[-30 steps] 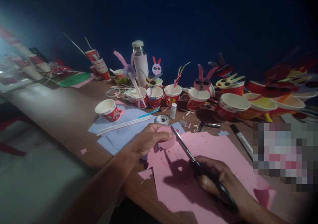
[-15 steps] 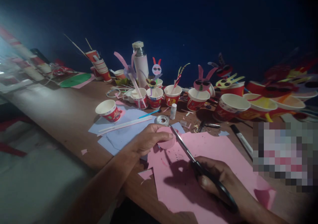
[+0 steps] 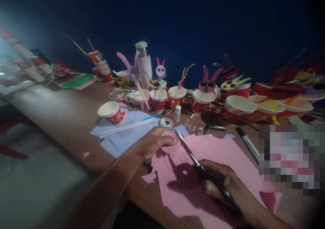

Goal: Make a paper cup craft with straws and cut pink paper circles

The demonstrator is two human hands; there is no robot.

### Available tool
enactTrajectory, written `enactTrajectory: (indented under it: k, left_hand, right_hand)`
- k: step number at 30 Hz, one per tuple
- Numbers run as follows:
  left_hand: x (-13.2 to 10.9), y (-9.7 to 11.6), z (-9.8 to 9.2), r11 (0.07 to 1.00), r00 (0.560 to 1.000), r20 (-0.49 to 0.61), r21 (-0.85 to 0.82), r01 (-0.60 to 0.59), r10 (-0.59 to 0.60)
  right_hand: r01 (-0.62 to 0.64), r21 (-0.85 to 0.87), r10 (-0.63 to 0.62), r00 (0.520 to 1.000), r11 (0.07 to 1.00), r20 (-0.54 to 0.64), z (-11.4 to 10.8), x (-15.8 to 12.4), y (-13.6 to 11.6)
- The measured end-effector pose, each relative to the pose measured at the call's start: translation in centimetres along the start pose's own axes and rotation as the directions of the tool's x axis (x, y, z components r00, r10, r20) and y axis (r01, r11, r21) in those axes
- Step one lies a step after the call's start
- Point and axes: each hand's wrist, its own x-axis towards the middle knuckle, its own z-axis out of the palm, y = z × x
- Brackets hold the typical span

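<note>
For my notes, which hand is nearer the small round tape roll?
Left. The left hand is just below the tape roll; the right hand is farther away, lower right.

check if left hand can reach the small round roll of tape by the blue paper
Probably yes: the left hand sits just below the roll of tape with nothing between, though it would first have to release the pink paper disc.

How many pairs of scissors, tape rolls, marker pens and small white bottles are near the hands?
Scissors, in the right hand: 1
Tape roll: 1
Marker pen: 1
Small white bottle: 1
Total: 4
</note>
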Motion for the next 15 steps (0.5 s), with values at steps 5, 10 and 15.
enactTrajectory:
  k: [5, 10, 15]
  left_hand:
    - [-0.01, 0.01, -0.03, 1.0, 1.0, -0.006, -0.003, 0.006, -0.006]
    - [0.04, -0.14, -0.19, 1.0, 1.0, -0.018, 0.006, 0.012, -0.012]
    - [0.0, -0.18, -0.03, 1.0, 0.999, -0.034, 0.009, -0.002, 0.002]
  right_hand:
    - [0.008, -0.028, -0.008, 1.0, 1.0, -0.004, -0.11, -0.04, -0.17]
    - [-0.02, -0.02, 0.02, 1.0, 1.0, -0.003, -0.1, -0.05, -0.18]
    - [-0.031, -0.031, 0.031, 0.999, 0.999, -0.007, -0.09, 0.05, -0.28]
